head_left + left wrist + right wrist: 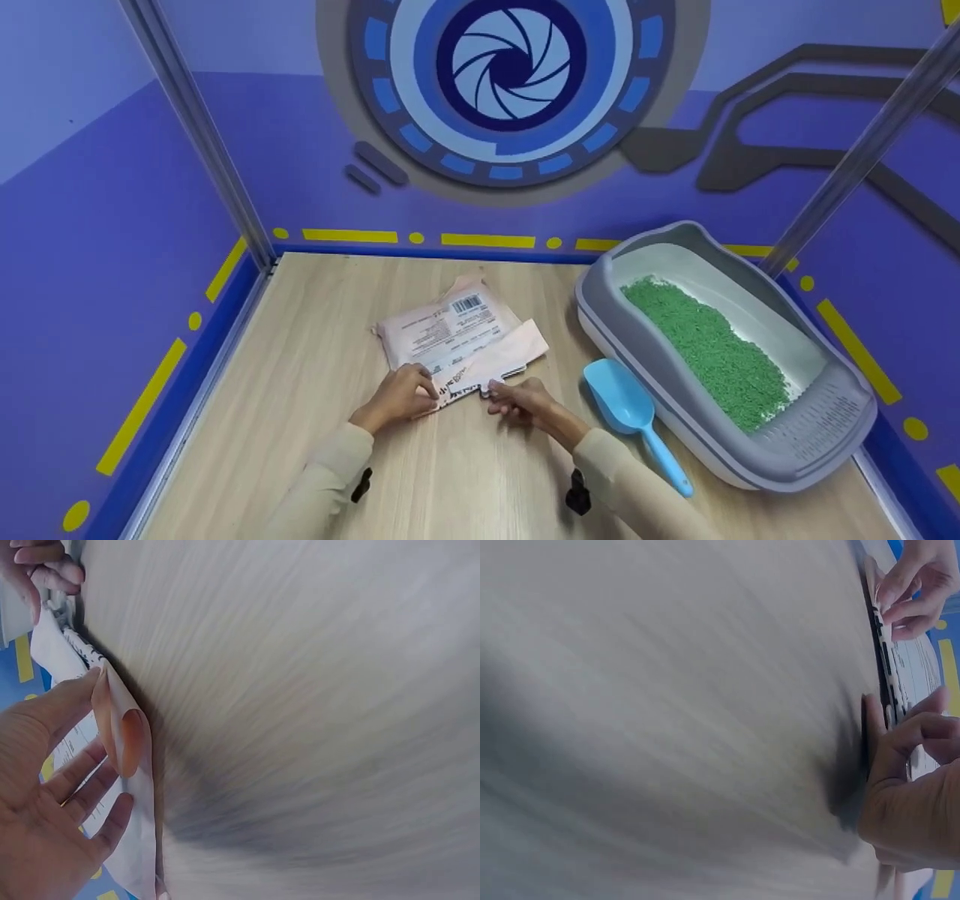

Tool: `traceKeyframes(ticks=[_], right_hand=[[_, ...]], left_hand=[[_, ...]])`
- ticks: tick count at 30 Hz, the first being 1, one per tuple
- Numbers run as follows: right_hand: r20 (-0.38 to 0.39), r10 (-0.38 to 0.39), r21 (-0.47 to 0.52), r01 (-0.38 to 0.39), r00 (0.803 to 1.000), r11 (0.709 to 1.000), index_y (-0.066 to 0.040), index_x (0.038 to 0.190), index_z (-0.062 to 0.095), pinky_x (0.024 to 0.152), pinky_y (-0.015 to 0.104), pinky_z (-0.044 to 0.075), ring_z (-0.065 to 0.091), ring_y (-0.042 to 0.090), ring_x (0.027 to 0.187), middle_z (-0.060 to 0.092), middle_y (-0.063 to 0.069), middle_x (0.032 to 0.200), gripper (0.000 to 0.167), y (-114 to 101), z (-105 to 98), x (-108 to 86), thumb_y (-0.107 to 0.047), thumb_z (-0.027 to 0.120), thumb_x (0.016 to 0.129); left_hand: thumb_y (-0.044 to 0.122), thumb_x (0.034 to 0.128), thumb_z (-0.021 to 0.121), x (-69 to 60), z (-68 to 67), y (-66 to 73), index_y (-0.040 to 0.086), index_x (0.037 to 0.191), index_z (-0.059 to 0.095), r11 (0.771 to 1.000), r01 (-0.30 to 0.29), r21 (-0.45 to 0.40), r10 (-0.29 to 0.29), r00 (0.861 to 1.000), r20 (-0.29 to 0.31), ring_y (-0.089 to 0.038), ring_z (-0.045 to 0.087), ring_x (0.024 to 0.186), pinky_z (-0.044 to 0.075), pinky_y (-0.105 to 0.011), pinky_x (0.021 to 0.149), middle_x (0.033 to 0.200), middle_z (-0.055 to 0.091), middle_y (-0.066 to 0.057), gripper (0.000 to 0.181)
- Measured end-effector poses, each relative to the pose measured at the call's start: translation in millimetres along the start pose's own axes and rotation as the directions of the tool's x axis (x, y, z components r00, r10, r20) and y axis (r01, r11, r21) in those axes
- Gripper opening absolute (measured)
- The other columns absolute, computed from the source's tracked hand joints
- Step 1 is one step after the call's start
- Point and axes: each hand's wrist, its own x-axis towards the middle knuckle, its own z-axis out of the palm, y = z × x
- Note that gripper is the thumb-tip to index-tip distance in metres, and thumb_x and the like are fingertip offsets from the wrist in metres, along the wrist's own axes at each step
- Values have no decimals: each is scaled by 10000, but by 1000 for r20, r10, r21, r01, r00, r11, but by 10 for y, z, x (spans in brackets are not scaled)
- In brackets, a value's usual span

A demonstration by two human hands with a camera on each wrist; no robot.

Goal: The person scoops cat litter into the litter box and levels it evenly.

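Observation:
A pale pink bag (pixel 442 330) with printed text and a barcode lies on the table, its near end folded over in a flap. My left hand (pixel 401 394) pinches the left corner of that folded end; the left wrist view shows the thumb on the curled-up bag layer (pixel 131 742) and the other fingers spread behind it. Farther right along the same edge, my right hand (pixel 525 403) pinches the bag with thumb and forefinger at a small whitish piece whose kind is unclear. A dark-patterned strip (pixel 887 652) runs along the edge between both hands.
On the right stands a grey and white litter box (pixel 600 300) with green pellets (pixel 705 345) in it. A light blue scoop (pixel 626 401) lies beside the box, near the right forearm. Purple walls bound the wooden table (pixel 300 315) at the back and sides.

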Motion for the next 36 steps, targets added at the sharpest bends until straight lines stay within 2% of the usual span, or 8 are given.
traceKeyframes(ticks=[6,11,15,19,27,32,34,36], right_hand=[[36,22,-15,-22,999,1000,131,1141,675,484,100,404,571,-20,550,777,95,802,300,-52,-149,-34,-127,639,991],[22,24,-39,-23,999,999,122,1121,674,512,132,433,562,6,576,729,22,759,286,-69,-177,-45,-131,629,996],[-23,-79,-102,77,997,992,133,1094,689,544,170,503,629,38,604,735,42,773,285,-32,-86,-32,-126,648,983],[-116,-175,-123,160,978,979,124,1081,694,589,232,567,666,95,629,746,92,803,228,16,29,-21,-61,673,949],[-290,-106,123,147,951,981,116,1105,673,736,322,620,745,160,756,775,123,889,234,32,215,-35,-12,709,912],[-296,-26,425,156,955,892,145,1131,585,824,364,613,755,184,786,771,146,871,274,61,348,-41,32,700,910],[-276,-9,486,147,961,862,164,1148,571,835,362,609,755,191,772,766,158,848,298,82,378,-38,3,694,930],[-247,-11,491,136,969,860,198,1184,568,822,348,610,760,197,758,766,171,840,351,95,388,-44,-45,682,957]], left_hand=[[54,812,780,41,-78,29,4,895,803,999,43,-6,-43,996,82,-385,640,1058,476,-555,955,1058,701,-187,99],[72,812,787,62,-68,29,-5,995,778,995,85,46,-89,993,83,-352,626,975,495,-545,887,1021,669,-182,198],[109,793,836,66,-36,47,-5,1140,746,989,115,90,-123,988,88,-341,594,985,496,-552,880,1077,635,-194,377],[99,750,878,81,-21,64,-12,1172,740,988,142,59,-147,984,104,-321,572,1004,484,-536,920,1110,625,-192,457],[85,716,891,81,-23,77,-1,1174,743,981,192,20,-193,976,104,-346,591,1091,475,-518,992,1180,630,-196,488],[93,698,895,82,-19,74,-45,1145,740,989,147,11,-148,985,92,-384,613,1071,473,-537,984,1145,645,-219,493],[101,690,900,83,-18,77,-61,1136,737,991,133,8,-134,987,86,-391,622,1054,476,-541,975,1124,650,-217,502],[106,689,907,84,-15,86,-66,1131,738,992,125,17,-126,988,83,-392,628,1051,481,-546,968,1116,654,-211,504]])
